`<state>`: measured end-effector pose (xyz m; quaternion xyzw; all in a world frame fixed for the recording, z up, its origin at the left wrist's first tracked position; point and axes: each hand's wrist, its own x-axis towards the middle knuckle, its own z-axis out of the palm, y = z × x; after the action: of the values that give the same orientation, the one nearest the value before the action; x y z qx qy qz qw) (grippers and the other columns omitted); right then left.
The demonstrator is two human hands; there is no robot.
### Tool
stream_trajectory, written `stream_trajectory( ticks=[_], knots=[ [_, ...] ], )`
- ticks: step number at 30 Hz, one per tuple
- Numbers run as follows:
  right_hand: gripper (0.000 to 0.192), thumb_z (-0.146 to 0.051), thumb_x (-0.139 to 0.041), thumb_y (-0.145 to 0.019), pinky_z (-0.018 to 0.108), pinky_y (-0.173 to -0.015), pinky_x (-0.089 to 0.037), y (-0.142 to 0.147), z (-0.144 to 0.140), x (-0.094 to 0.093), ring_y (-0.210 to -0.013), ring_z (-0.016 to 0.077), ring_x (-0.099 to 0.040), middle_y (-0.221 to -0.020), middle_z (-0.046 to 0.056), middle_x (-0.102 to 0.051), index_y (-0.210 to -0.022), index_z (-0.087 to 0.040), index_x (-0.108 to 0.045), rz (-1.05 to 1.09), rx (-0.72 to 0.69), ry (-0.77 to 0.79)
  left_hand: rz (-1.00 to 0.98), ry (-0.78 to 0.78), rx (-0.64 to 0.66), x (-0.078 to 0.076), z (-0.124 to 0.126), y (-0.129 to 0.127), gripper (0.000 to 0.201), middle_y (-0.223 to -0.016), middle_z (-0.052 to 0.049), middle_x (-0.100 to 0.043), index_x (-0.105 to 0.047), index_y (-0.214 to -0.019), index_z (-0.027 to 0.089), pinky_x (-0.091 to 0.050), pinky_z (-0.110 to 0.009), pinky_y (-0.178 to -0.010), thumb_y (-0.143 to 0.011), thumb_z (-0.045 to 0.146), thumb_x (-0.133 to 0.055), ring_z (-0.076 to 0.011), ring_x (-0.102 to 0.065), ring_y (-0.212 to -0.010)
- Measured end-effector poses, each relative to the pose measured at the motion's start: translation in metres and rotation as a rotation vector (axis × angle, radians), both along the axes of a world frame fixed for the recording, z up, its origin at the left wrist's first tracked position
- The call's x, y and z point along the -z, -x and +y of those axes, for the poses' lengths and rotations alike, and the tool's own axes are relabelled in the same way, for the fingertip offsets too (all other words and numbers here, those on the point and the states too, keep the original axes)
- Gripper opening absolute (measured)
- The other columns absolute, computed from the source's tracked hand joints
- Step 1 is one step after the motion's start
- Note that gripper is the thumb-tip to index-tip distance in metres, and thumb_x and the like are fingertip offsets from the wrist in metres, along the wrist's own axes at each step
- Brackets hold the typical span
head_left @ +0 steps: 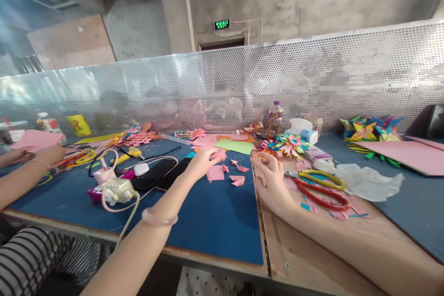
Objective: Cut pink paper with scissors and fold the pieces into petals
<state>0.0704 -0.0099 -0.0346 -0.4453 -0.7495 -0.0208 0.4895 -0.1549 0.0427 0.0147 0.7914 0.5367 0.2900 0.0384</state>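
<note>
My left hand, with a pale bangle on the wrist, is at a small pink paper piece, its fingers closed at the edge of it. Just below lie a flat pink paper square and several small folded pink paper pieces on the blue mat. My right hand rests at the seam between mat and bare board, fingers loosely bent and apart, with nothing visible in them. Close to its right side lie scissors with one yellow and one red handle loop, over paper scraps.
Behind my hands are a green paper sheet, paper flowers and a drink bottle. Phones, chargers and cables lie left. Crumpled tissue is right. A co-worker's hands hold pink paper. A perforated metal screen stands behind.
</note>
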Motion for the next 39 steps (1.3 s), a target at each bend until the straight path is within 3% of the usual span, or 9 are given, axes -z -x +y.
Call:
stream_trajectory(
  ticks=[3, 8, 13, 19, 26, 33, 39],
  knots=[
    [0.050, -0.006, -0.040, -0.071, 0.049, -0.088, -0.037, 0.000, 0.002, 0.002, -0.104, 0.0268, -0.039, -0.123, 0.008, -0.040, -0.111, -0.029, -0.059, -0.058, -0.037, 0.030, -0.009, -0.009, -0.024, -0.002, -0.001, -0.001, 0.041, -0.102, -0.008, -0.063, -0.062, -0.102, 0.018, -0.039, -0.027, -0.076, -0.077, 0.048, -0.051, -0.0224, -0.057, -0.091],
    [0.070, -0.004, -0.039, -0.073, 0.049, -0.091, -0.036, 0.005, -0.015, -0.004, -0.113, 0.0268, -0.037, -0.137, 0.009, -0.027, -0.137, -0.032, -0.029, -0.213, -0.219, -0.113, -0.008, -0.029, 0.014, 0.000, 0.001, -0.001, 0.038, -0.102, -0.007, -0.064, -0.062, -0.101, 0.017, -0.040, -0.028, -0.080, -0.073, 0.044, -0.059, -0.0227, -0.056, -0.093],
    [0.069, -0.003, -0.041, -0.071, 0.051, -0.090, -0.036, 0.009, -0.023, -0.005, -0.117, 0.0301, -0.033, -0.142, 0.009, -0.023, -0.134, -0.030, -0.034, -0.429, -0.283, -0.101, 0.000, -0.056, 0.018, 0.005, 0.005, -0.001, 0.037, -0.100, -0.007, -0.064, -0.062, -0.099, 0.017, -0.042, -0.030, -0.081, -0.071, 0.041, -0.064, -0.0228, -0.057, -0.093],
    [0.067, -0.002, -0.040, -0.072, 0.051, -0.094, -0.033, 0.009, -0.016, -0.001, -0.116, 0.0281, -0.034, -0.140, 0.010, -0.025, -0.134, -0.027, -0.036, -0.387, -0.204, -0.050, 0.003, -0.092, 0.063, 0.006, 0.004, -0.002, 0.037, -0.102, -0.007, -0.065, -0.062, -0.099, 0.017, -0.042, -0.031, -0.084, -0.069, 0.039, -0.066, -0.0218, -0.057, -0.095],
    [0.070, -0.004, -0.040, -0.074, 0.051, -0.096, -0.033, 0.008, -0.015, 0.000, -0.118, 0.0275, -0.032, -0.139, 0.011, -0.026, -0.139, -0.026, -0.026, -0.319, -0.196, -0.048, 0.018, -0.088, 0.138, 0.004, 0.002, -0.004, 0.033, -0.101, -0.005, -0.064, -0.061, -0.098, 0.018, -0.041, -0.030, -0.086, -0.071, 0.037, -0.064, -0.0200, -0.057, -0.096],
    [0.054, -0.001, -0.044, -0.069, 0.051, -0.092, -0.035, 0.006, -0.021, -0.005, -0.118, 0.0297, -0.032, -0.140, 0.006, -0.026, -0.112, -0.030, -0.059, -0.429, -0.320, -0.082, 0.015, -0.076, 0.140, 0.006, 0.003, -0.002, 0.030, -0.100, -0.005, -0.065, -0.063, -0.097, 0.019, -0.041, -0.031, -0.086, -0.072, 0.036, -0.063, -0.0203, -0.057, -0.096],
    [0.064, 0.000, -0.042, -0.071, 0.050, -0.091, -0.035, 0.006, -0.022, -0.008, -0.115, 0.0281, -0.034, -0.142, 0.010, -0.023, -0.128, -0.029, -0.045, -0.440, -0.318, -0.091, 0.004, -0.057, 0.158, 0.003, -0.002, -0.004, 0.027, -0.098, -0.003, -0.066, -0.063, -0.097, 0.019, -0.042, -0.029, -0.084, -0.074, 0.033, -0.061, -0.0190, -0.058, -0.093]
  ],
)
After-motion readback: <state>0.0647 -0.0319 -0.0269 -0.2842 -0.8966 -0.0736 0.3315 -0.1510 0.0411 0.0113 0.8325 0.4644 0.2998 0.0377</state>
